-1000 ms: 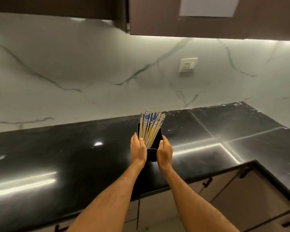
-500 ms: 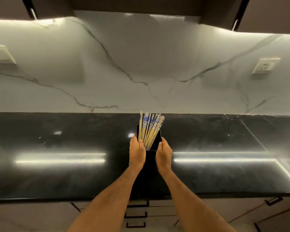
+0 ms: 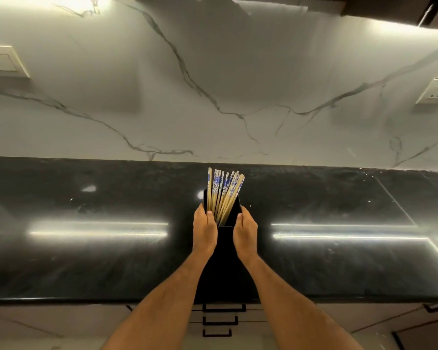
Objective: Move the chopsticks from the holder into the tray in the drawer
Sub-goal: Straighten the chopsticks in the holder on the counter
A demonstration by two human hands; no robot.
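Black polished countertop (image 3: 86,261) spans the full width, with strip-light reflections left and right of centre and a seam line running diagonally toward its right end. White marble backsplash (image 3: 213,97) with grey veins rises behind it; switch plate (image 3: 3,61) at the wall's left edge, socket (image 3: 435,90) at its right edge, dark upper cabinets cut off at the top right. Black holder (image 3: 234,210) sits mid-counter, about halfway between front and back edges, nothing else near it on the surface. Chopsticks (image 3: 224,190) stand in it as a fanned bundle, pale wood with blue-and-white patterned tops, leaning slightly right. Left hand (image 3: 204,232) is clasped on the holder's left side, thumb at the rim touching the sticks; right hand (image 3: 245,233) is clasped on its right side. Holder's lower body blends into the dark counter and the shadow between the forearms, so its base and whether it rests on the surface are hard to tell. Fingers on the far sides are hidden. Below the front edge, pale drawer fronts with three stacked black handles (image 3: 219,320) show between the arms, partly covered by them; drawers look closed, tray not visible. Counter is open on both sides of the holder.
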